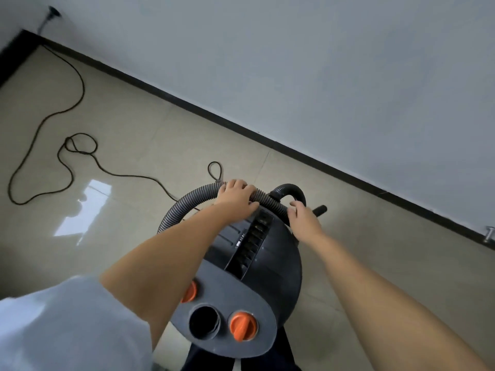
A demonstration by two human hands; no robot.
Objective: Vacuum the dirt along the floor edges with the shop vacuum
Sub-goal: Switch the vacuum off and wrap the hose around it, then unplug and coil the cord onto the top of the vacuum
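A black shop vacuum (270,263) with orange knobs (242,326) stands right below me on the tiled floor. Its grey ribbed hose (187,200) arcs over the far side of the drum. My left hand (237,195) grips the hose near the top of the arc. My right hand (304,219) rests on the hose end where it meets the black curved tube (288,190), fingers curled over it. A black handle end (320,210) pokes out past my right hand.
The black power cord (72,145) loops across the floor on the left and runs to a wall plug (52,13). A dark baseboard (267,140) runs diagonally under the grey wall. A small metal fitting (490,235) sits at the right by the baseboard.
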